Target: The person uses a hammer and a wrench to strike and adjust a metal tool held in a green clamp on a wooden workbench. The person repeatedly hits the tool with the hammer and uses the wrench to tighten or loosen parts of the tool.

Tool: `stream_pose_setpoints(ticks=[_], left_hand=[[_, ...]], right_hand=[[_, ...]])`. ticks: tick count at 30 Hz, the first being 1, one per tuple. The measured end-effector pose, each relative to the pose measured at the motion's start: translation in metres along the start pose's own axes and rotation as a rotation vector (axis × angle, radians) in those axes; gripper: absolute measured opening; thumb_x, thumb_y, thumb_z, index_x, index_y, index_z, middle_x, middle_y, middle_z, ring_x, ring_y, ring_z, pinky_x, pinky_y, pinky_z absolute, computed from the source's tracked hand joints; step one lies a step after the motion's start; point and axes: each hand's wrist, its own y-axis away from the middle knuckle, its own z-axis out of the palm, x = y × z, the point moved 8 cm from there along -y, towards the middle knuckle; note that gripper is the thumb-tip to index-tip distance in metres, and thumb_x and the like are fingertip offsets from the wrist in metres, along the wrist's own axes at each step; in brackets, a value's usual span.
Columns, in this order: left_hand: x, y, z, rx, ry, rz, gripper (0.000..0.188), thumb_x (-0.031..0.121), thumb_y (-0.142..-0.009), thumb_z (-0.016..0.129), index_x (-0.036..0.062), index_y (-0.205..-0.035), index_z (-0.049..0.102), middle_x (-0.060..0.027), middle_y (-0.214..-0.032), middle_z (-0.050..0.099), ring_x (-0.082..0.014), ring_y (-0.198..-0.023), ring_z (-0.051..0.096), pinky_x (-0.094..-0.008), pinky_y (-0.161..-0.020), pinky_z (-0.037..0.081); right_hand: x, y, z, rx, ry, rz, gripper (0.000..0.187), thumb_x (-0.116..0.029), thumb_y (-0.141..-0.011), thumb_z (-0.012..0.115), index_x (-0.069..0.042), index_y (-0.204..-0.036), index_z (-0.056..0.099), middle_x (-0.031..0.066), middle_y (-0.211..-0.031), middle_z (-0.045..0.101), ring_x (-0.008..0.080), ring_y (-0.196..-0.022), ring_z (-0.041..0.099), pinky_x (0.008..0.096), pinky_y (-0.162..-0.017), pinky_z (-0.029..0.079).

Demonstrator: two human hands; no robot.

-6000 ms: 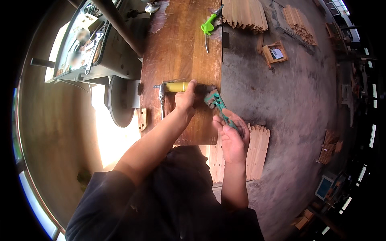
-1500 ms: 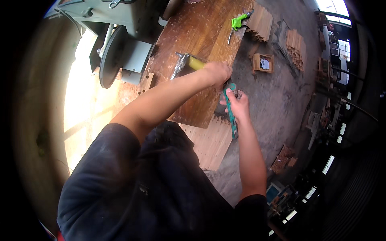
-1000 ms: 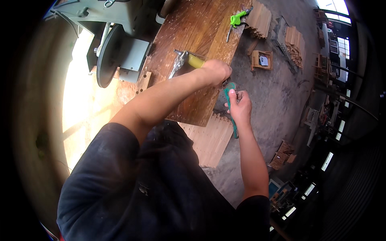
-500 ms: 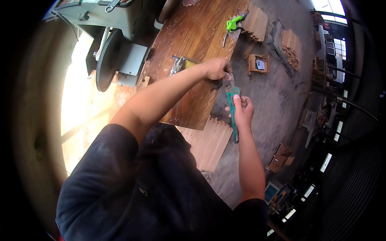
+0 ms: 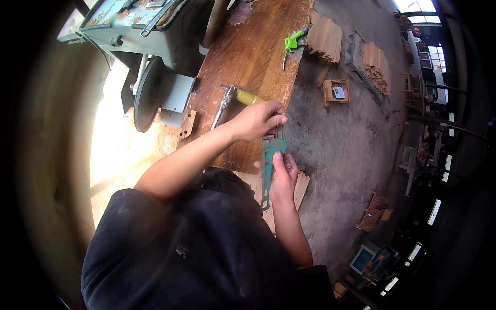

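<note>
A green pipe wrench [image 5: 266, 173] is held upright between my hands, in front of my body at the right edge of the wooden table. My right hand [image 5: 283, 178] grips its green body from the right, with the thumb lying along it. At the upper end, my left hand [image 5: 262, 121] is closed on the wrench's metal jaw part, most of which the fingers cover. On the table just beyond my left hand lies a silvery metal tool [image 5: 223, 106] with a yellow cylinder [image 5: 247, 97].
A bright green air blow gun [image 5: 293, 41] lies at the table's [image 5: 258, 57] right edge. To the left stands a machine with a dark disc [image 5: 147, 95] and a spanner [image 5: 155, 20] on top. Stacked wood strips [image 5: 325, 39] and a wooden box [image 5: 336, 92] are on the right.
Both hands and the pipe wrench have moved left and nearer my body. The wrench stands straighter now, and my view has shifted slightly.
</note>
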Motion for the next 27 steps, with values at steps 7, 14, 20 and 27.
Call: stream_pose_setpoints(ticks=[7,14,20,27], left_hand=[[-0.001,0.016,0.013,0.034,-0.214,0.072,0.025,0.026,-0.103,0.064,0.0014,-0.104,0.065,-0.0129,-0.088,0.068,-0.0245,-0.080,0.066,-0.0388,-0.072,0.052],[0.001,-0.002,0.027,-0.025,-0.189,0.126,0.024,0.025,-0.105,0.064,0.0011,-0.103,0.063,-0.0094,-0.086,0.064,-0.0191,-0.079,0.060,-0.0353,-0.075,0.051],[0.005,-0.045,0.015,-0.032,-0.505,0.230,0.044,0.014,-0.094,0.065,0.0043,-0.136,0.062,-0.0233,-0.119,0.071,-0.0400,-0.113,0.067,-0.0458,-0.097,0.053],[-0.038,-0.089,-0.003,-0.298,-0.609,0.160,0.073,0.011,-0.080,0.071,-0.0016,-0.149,0.048,-0.0253,-0.135,0.063,-0.0418,-0.128,0.059,-0.0446,-0.106,0.048]], right_hand=[[0.014,0.016,0.002,0.034,0.088,0.015,0.039,-0.036,-0.111,0.050,0.001,-0.120,0.061,0.0130,-0.099,0.073,0.0217,-0.078,0.075,0.0302,-0.059,0.056],[-0.003,0.008,-0.021,0.105,0.054,-0.054,0.025,-0.027,-0.107,0.060,-0.003,-0.103,0.058,0.0073,-0.090,0.069,0.0206,-0.068,0.073,0.0290,-0.052,0.054],[-0.036,-0.058,-0.057,0.221,0.333,-0.120,0.033,-0.031,-0.104,0.065,0.001,-0.102,0.060,0.0075,-0.088,0.069,0.0215,-0.069,0.075,0.0280,-0.046,0.053],[-0.038,-0.107,-0.059,0.343,0.592,-0.164,0.038,-0.033,-0.103,0.067,0.005,-0.103,0.058,0.0116,-0.090,0.072,0.0203,-0.068,0.075,0.0284,-0.046,0.054]])
